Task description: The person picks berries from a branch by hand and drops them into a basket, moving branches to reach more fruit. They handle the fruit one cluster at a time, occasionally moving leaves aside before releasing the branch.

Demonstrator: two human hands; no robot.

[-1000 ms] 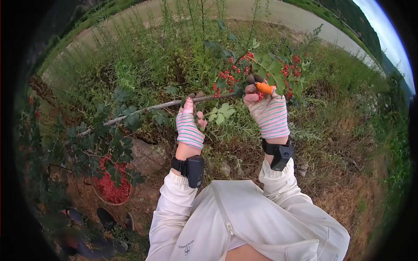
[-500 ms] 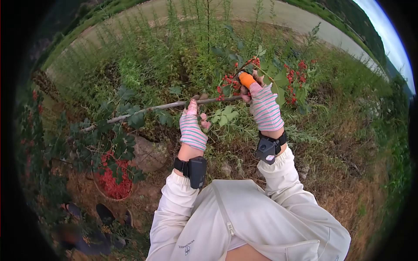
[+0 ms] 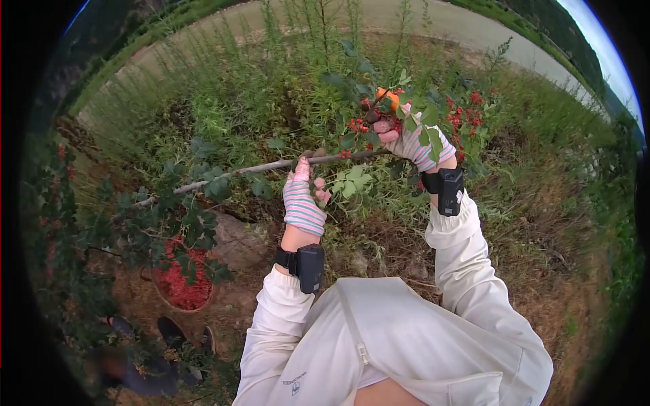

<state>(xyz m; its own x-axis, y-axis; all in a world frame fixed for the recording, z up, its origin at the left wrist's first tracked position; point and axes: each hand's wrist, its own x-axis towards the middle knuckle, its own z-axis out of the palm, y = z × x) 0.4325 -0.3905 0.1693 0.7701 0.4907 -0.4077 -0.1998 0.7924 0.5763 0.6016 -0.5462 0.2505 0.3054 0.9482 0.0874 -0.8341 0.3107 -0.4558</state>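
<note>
A long, bare grey branch runs across in front of me, with green leaves and red berries along it. My left hand, in a striped fingerless glove, is closed around the branch near its middle. Further right, my right hand has its fingers curled in on a cluster of red berries, above the branch. An orange sleeve-like piece covers one of its digits. Leaves partly hide this hand. More red berries hang just beyond its wrist.
A round basket full of red berries stands at lower left, partly under leaves. Beside it lies a large rock. Another person's shoes show below the basket. Tall weeds and a pale track lie ahead.
My right hand has moved up and turned inward, and the orange piece now points up by the upper berries. My left hand keeps its hold on the branch.
</note>
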